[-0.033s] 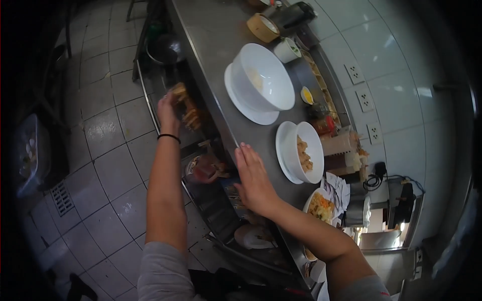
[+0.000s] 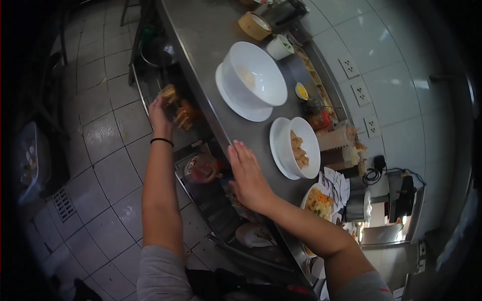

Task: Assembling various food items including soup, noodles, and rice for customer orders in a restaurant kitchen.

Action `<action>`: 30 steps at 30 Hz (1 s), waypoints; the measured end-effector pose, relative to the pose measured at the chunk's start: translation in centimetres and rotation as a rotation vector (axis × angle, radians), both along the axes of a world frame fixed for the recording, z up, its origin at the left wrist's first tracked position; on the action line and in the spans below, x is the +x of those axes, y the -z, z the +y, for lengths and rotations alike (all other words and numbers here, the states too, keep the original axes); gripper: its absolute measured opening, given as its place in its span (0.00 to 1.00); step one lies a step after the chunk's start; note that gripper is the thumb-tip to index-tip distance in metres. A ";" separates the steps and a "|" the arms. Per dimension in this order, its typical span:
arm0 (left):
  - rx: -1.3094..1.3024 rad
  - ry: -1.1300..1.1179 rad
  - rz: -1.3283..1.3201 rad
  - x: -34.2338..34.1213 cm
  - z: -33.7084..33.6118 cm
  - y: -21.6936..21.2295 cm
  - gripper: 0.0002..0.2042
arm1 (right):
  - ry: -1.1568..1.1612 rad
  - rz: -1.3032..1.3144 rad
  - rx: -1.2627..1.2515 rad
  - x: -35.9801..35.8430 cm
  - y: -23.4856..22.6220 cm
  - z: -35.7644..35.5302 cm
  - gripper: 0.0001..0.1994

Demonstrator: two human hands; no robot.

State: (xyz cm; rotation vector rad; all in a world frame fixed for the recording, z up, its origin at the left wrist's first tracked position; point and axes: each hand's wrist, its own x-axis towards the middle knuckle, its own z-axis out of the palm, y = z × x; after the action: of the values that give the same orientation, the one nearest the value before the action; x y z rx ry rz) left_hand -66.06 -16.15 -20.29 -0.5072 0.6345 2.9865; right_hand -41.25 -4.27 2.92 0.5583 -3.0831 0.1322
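My left hand [image 2: 159, 116] reaches down to the shelf below the counter, its fingers curled at a tan, blocky piece [image 2: 169, 94]; shadow hides what kind it is. Close beside that lies an orange-brown piece [image 2: 185, 115], also too dark to name. My right hand [image 2: 247, 173] rests flat on the edge of the steel counter [image 2: 196, 42], fingers stretched out and holding nothing. Farther in stands a large white bowl [image 2: 273, 80] on a white plate, with a little pale food inside. A smaller white bowl [image 2: 312, 145], also on a plate, contains light brown chunks.
On the lower shelf are a metal bowl [image 2: 158, 50] and a jar with reddish contents [image 2: 203, 169]. Squeeze bottles [image 2: 334, 139], a small yellow-filled cup [image 2: 301, 91] and a white tub [image 2: 279, 47] line the wall side. A food-filled bowl [image 2: 319, 201] stands nearer me.
My left hand has shifted slightly left, and the tan piece at its fingers now sits apart from the orange-brown one. My right hand stays on the counter edge. The view has turned slightly.
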 end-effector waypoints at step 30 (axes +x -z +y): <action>-0.912 0.811 1.526 70.3 28.3 -40.2 0.12 | 1.619 0.890 -0.403 82.6 -14.0 50.7 0.04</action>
State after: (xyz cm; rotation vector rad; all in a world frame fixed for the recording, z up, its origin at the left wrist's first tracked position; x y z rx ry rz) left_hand 4.20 12.13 19.93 1.7085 1.6074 1.6057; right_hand 41.37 46.44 16.90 -1.4001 -1.7182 0.3099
